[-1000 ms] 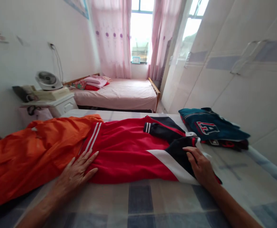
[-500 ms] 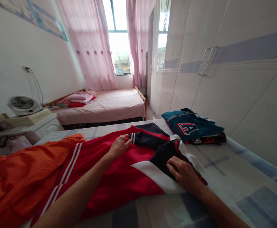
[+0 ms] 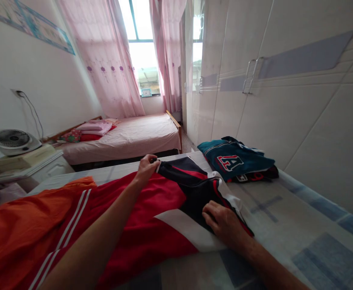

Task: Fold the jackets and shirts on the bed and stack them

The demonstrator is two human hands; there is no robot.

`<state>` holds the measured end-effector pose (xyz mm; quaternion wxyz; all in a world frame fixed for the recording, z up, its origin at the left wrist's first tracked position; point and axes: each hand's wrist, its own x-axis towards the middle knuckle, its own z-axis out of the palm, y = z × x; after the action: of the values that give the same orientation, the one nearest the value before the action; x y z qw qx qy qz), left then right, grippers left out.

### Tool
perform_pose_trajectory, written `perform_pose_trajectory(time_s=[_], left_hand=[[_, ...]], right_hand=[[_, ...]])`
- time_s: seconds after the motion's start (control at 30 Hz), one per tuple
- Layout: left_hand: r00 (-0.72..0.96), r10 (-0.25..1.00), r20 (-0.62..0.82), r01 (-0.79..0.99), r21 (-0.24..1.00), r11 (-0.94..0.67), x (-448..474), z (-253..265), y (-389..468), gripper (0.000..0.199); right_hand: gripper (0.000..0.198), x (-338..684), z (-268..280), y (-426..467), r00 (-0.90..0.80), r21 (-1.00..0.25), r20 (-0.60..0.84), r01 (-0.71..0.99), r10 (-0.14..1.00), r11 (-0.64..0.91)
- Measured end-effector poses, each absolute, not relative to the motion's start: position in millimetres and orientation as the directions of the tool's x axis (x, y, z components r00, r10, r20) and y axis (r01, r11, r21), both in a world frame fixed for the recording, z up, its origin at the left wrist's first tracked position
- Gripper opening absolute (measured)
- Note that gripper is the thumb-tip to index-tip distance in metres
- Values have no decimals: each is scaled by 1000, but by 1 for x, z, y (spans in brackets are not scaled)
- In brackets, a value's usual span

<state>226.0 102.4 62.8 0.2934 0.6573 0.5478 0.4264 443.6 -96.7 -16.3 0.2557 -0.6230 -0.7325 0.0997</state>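
A red, navy and white sports top (image 3: pixel 170 201) lies spread on the bed with its white collar edge toward the right. My left hand (image 3: pixel 148 167) is closed, pinching the end of the navy sleeve (image 3: pixel 176 174) near the top's far edge. The sleeve is drawn out toward the left. Resting on the navy shoulder area, my right hand (image 3: pixel 221 219) has curled fingers that appear to grip the fabric. Red fabric with double white stripes (image 3: pixel 73 213) lies by my left forearm, which covers part of it. Orange clothing (image 3: pixel 34 221) lies further left.
Folded clothes, with a teal garment (image 3: pixel 237 159) on top, sit at the bed's far right. The patterned bedsheet (image 3: pixel 273 225) shows at right. Beyond are a pink-covered bed (image 3: pixel 128 135), a fan (image 3: pixel 15 141) on a cabinet at left, and a white wardrobe (image 3: pixel 285 121).
My left hand has moved to the sleeve's end and closed on it, pulling it slightly up and left. My right hand stays on the top. The view has shifted a little right.
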Motion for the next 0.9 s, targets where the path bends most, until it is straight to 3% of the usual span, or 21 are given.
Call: perform_pose_trajectory(time_s=[0.1, 0.2, 0.33, 0.47, 0.57, 0.7, 0.8, 0.9], left_hand=[[18, 929, 369, 233, 902, -363, 199, 114, 87, 42], [-14, 876, 483, 31, 876, -482, 155, 156, 56, 41], [-24, 867, 497, -46, 866, -498, 86, 151, 8, 37], [-121, 980, 157, 184, 974, -134, 30, 82, -27, 52], [-249, 968, -27, 362, 925, 119, 9, 35, -47, 58], [-199, 980, 9, 582, 806, 111, 8, 17, -64, 57], [-91, 991, 94, 776, 630, 11, 18, 22, -67, 47], [-71, 989, 133, 863, 505, -6, 28, 23, -66, 39]], right_hand=[[19, 442, -16, -97, -86, -432, 260, 880, 962, 196], [21, 442, -17, -97, -92, -376, 270, 906, 958, 193], [25, 441, -23, -96, -103, -246, 301, 952, 948, 182], [30, 438, -26, -96, -102, -156, 297, 976, 949, 153], [30, 437, -25, -95, -106, -117, 283, 983, 953, 144], [32, 438, -27, -94, -107, -71, 252, 989, 962, 129], [35, 442, -33, -92, -104, -47, 235, 992, 966, 119], [38, 445, -37, -91, -101, -49, 238, 992, 966, 116]])
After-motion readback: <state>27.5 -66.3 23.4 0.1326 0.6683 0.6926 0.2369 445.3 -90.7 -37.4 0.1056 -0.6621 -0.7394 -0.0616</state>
